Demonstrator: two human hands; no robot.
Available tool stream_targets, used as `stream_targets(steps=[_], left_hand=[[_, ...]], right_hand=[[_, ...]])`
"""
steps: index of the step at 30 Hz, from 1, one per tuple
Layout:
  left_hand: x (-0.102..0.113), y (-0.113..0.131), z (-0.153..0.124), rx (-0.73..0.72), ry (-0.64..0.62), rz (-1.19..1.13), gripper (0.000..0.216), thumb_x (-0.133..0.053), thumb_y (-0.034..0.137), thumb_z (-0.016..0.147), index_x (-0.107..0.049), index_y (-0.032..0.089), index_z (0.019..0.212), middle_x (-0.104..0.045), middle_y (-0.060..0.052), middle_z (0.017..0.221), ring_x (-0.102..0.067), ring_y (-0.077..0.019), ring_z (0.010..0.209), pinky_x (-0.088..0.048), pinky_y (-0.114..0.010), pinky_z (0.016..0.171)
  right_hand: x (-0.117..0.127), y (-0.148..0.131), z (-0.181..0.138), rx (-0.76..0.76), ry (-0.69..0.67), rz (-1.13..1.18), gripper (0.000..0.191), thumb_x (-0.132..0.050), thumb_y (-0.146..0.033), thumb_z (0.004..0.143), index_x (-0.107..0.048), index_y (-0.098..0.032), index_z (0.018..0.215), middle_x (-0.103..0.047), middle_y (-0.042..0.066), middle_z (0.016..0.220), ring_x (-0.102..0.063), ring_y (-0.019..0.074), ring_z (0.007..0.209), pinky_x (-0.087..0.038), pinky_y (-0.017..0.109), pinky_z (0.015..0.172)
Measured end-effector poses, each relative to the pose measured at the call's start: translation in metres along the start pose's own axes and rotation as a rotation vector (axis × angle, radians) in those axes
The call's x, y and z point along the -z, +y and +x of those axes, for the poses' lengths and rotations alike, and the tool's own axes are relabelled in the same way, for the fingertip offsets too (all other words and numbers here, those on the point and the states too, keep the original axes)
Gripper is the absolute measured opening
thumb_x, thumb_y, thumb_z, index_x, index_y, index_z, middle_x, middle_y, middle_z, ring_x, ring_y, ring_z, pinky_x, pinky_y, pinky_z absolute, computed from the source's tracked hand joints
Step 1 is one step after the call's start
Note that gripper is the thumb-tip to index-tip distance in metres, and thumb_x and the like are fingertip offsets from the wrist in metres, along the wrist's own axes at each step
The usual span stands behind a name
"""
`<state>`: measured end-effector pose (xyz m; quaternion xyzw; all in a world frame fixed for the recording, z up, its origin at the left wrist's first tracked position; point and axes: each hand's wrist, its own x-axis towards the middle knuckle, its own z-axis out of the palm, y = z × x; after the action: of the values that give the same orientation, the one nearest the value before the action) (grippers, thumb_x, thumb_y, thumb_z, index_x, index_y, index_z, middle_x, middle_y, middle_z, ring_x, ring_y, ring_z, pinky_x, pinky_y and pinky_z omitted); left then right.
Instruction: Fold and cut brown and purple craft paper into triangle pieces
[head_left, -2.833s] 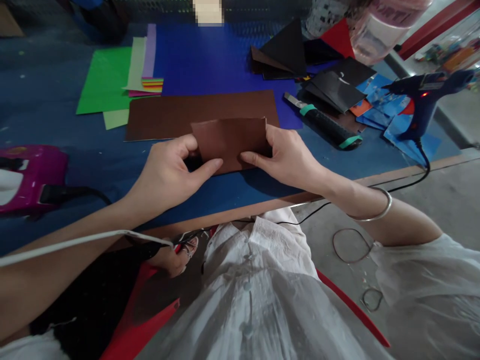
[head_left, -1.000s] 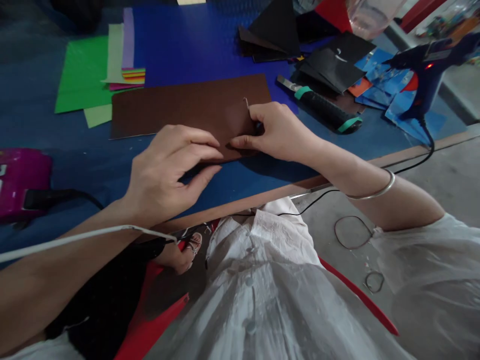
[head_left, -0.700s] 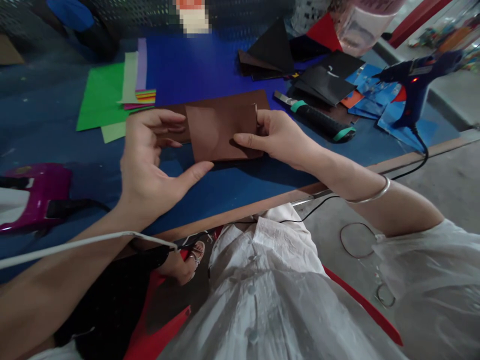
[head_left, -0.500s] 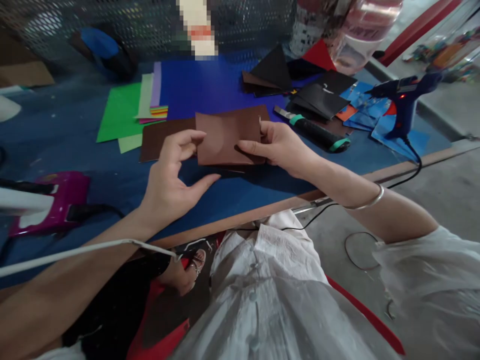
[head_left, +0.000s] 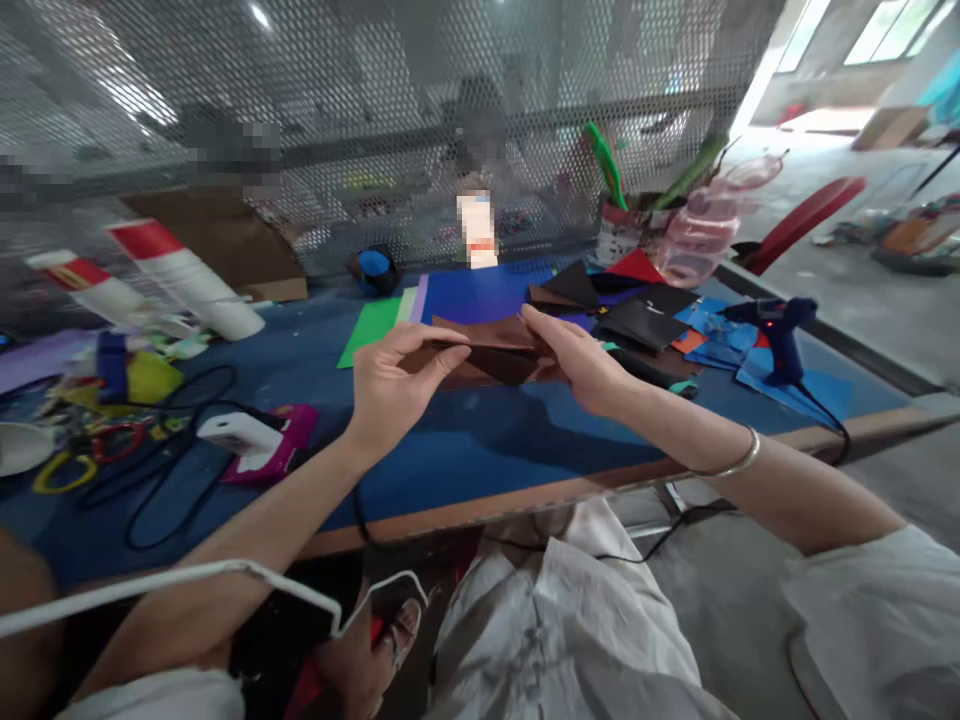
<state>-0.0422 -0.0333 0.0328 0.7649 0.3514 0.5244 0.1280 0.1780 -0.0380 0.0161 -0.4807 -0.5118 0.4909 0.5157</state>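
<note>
A folded piece of brown paper [head_left: 491, 335] is held up above the blue table in front of me, its layers seen nearly edge-on. My left hand [head_left: 397, 385] pinches its left end between thumb and fingers. At the other end, my right hand [head_left: 577, 355] grips it with straight fingers on top; the right thumb is hidden. Behind the paper lie a blue sheet [head_left: 465, 290] and a green sheet [head_left: 371, 332]. Just right of my right hand, a utility knife [head_left: 652, 372] with a black and teal handle is partly covered by that hand.
A glue gun [head_left: 780, 330] with a cord stands on blue scraps at the right. Black paper pieces [head_left: 649, 312] lie behind the knife. To the left are a magenta power strip [head_left: 300, 430], tangled black cord, scissors [head_left: 67, 472] and a white tube [head_left: 191, 285]. A pink bottle [head_left: 697, 235] stands at the back right.
The brown paper has been lifted and tilted from facing me to nearly edge-on. My left hand has closed on its left end. The view has tipped up, showing more of the mesh screen.
</note>
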Motion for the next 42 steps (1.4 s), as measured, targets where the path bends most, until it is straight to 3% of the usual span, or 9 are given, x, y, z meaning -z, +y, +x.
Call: stream_targets(steps=[2,4,7,10,14,19,23,26,42], left_hand=[[0.001,0.0,0.007,0.045,0.066,-0.003,0.004,-0.082,0.033,0.086,-0.084,0.029,0.086,-0.082,0.001,0.087,-0.073,-0.0192,0.081,-0.059,-0.033,0.081],[0.001,-0.003,0.011,0.097,0.118,-0.018,0.007,-0.083,0.035,0.082,-0.084,0.029,0.083,-0.081,0.002,0.08,-0.07,-0.0179,0.071,-0.057,-0.031,0.071],[0.0,-0.007,0.009,0.205,0.139,-0.084,0.01,-0.086,0.038,0.078,-0.085,0.028,0.078,-0.077,0.002,0.069,-0.065,-0.0171,0.062,-0.053,-0.029,0.059],[0.0,-0.01,0.001,0.3,0.103,-0.206,0.016,-0.087,0.041,0.076,-0.083,0.026,0.075,-0.079,-0.001,0.071,-0.07,-0.0198,0.064,-0.058,-0.031,0.061],[0.002,-0.012,-0.009,0.353,0.018,-0.248,0.022,-0.087,0.045,0.077,-0.083,0.024,0.08,-0.077,-0.001,0.069,-0.067,-0.0185,0.059,-0.057,-0.031,0.058],[0.007,-0.012,-0.011,0.12,0.044,-0.032,0.008,-0.085,0.032,0.079,-0.083,0.028,0.086,-0.051,0.006,0.055,-0.047,-0.0126,0.052,-0.045,-0.028,0.054],[0.009,-0.014,-0.009,0.03,0.039,-0.076,0.025,-0.084,0.029,0.081,-0.082,0.029,0.105,-0.07,0.0,0.084,-0.063,-0.0171,0.077,-0.055,-0.033,0.08],[0.009,-0.017,-0.01,0.079,-0.003,-0.129,0.019,-0.082,0.03,0.084,-0.082,0.028,0.103,-0.079,-0.003,0.1,-0.071,-0.019,0.087,-0.057,-0.034,0.084],[0.006,-0.018,-0.012,0.344,0.048,-0.234,0.014,-0.087,0.033,0.071,-0.086,0.024,0.082,-0.082,-0.003,0.084,-0.075,-0.019,0.078,-0.064,-0.027,0.067]], right_hand=[[-0.003,-0.004,0.009,0.154,0.139,-0.036,0.043,-0.067,-0.061,0.092,-0.062,-0.021,0.107,-0.068,0.006,0.105,-0.063,0.018,0.09,-0.054,0.031,0.074],[-0.007,-0.006,0.017,0.372,0.178,-0.102,0.04,-0.066,-0.052,0.094,-0.06,-0.02,0.117,-0.068,0.008,0.118,-0.062,0.0186,0.105,-0.052,0.033,0.09],[-0.01,-0.002,0.021,0.65,0.06,-0.264,0.037,-0.064,-0.051,0.096,-0.066,-0.021,0.118,-0.072,0.01,0.121,-0.063,0.0215,0.112,-0.05,0.038,0.096],[-0.013,0.008,0.018,0.727,-0.044,-0.371,0.027,-0.066,-0.046,0.097,-0.072,-0.024,0.111,-0.077,0.008,0.112,-0.068,0.0228,0.107,-0.052,0.04,0.096],[-0.014,0.019,0.01,0.657,-0.102,-0.378,0.019,-0.07,-0.04,0.094,-0.075,-0.025,0.105,-0.08,0.005,0.1,-0.071,0.0226,0.093,-0.055,0.038,0.088],[-0.013,0.021,0.009,0.472,-0.1,-0.212,0.026,-0.075,-0.047,0.086,-0.075,-0.024,0.097,-0.079,0.003,0.092,-0.071,0.0223,0.086,-0.056,0.035,0.077],[-0.013,0.021,0.009,0.401,-0.123,-0.146,0.03,-0.076,-0.05,0.082,-0.074,-0.023,0.094,-0.077,0.003,0.088,-0.068,0.0201,0.079,-0.053,0.032,0.07],[-0.013,0.023,0.008,0.373,-0.142,-0.133,0.031,-0.077,-0.05,0.082,-0.074,-0.022,0.094,-0.076,0.003,0.087,-0.066,0.0187,0.075,-0.051,0.032,0.068],[-0.012,0.033,0.012,0.389,-0.139,-0.219,0.03,-0.075,-0.047,0.083,-0.079,-0.021,0.098,-0.078,0.004,0.087,-0.066,0.0182,0.076,-0.05,0.031,0.07]])
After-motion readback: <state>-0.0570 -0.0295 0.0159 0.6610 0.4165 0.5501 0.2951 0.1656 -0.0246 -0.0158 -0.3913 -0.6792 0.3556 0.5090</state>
